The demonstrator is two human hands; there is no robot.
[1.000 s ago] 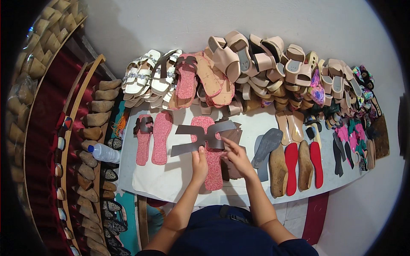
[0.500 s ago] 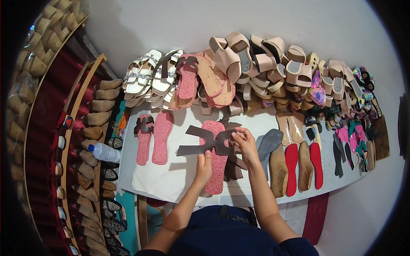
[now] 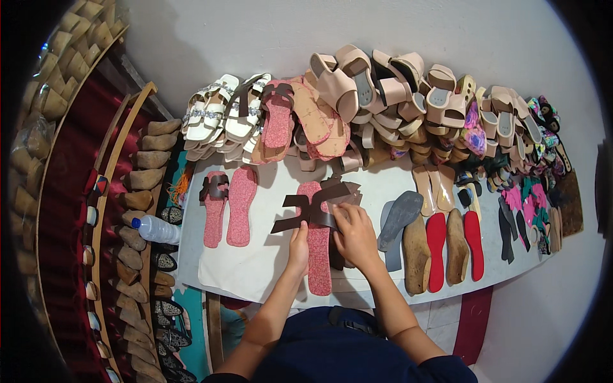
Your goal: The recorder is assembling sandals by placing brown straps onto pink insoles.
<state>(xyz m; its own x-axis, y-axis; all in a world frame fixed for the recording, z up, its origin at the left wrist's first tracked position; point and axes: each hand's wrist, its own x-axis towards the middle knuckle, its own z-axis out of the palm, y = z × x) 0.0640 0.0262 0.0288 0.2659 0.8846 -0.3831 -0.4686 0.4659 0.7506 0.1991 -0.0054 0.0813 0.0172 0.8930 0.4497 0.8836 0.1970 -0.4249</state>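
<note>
A dark brown H-shaped sandal strap lies across the upper half of a pink patterned insole. My left hand grips the strap's lower middle edge, its thumb on top. At the strap's right side, my right hand has its fingers closed on the lower right arm, which curves down beside the insole. Some of its fingertips are hidden. Under and behind that hand rests a pile of dark brown cut pieces. To the left lie a pink sole with a brown strap and a bare pink insole.
Finished white sandals and beige heeled sandals are heaped along the wall. Right of my hands lie grey soles, a wooden shoe last and red insoles. A water bottle stands by the left shelf of lasts.
My right hand has moved down along the strap's right side, and its right arms now bend downward. The strap's left ends and the insole's lower end have shifted slightly.
</note>
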